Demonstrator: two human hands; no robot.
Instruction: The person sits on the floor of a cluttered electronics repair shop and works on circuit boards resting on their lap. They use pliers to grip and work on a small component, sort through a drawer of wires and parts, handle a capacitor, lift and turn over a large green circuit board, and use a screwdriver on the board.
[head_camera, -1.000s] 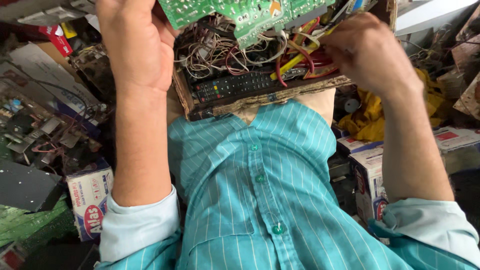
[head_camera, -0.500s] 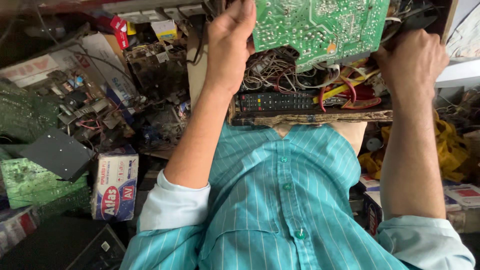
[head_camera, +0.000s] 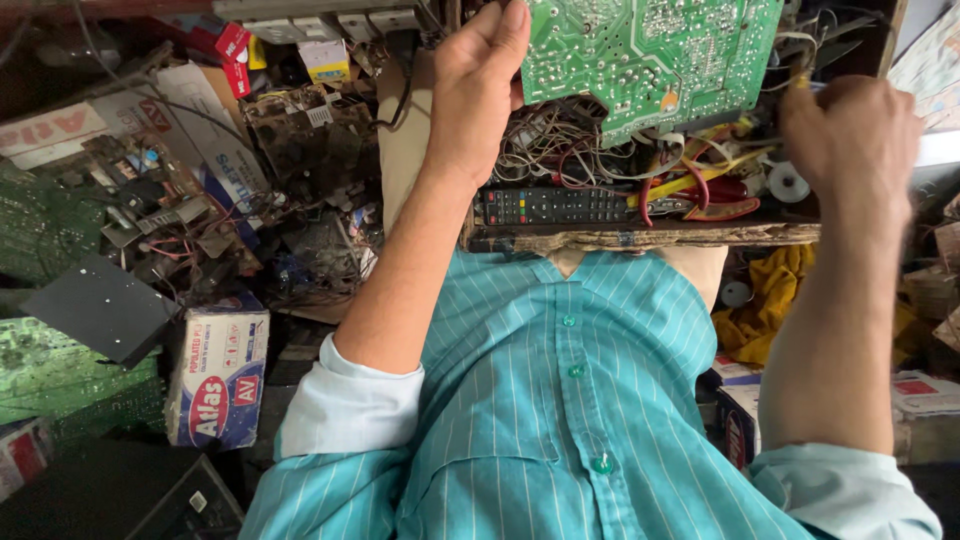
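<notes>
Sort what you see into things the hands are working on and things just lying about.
In hand: green printed circuit board, gripped by left hand; tangled coloured wires near right hand.
Lying about: black remote control; white cardboard box; yellow cloth.

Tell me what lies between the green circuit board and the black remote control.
In the head view, a tangle of loose wires, grey, white, red and yellow, fills the stretch between the circuit board above and the remote below.

Under board: my wire tangle (head_camera: 570, 150) + remote (head_camera: 555, 206) fill the gap.
Left: junk boards (head_camera: 300, 130), boxes (head_camera: 218, 372) block me.
Right: yellow cloth (head_camera: 770, 300).
</notes>
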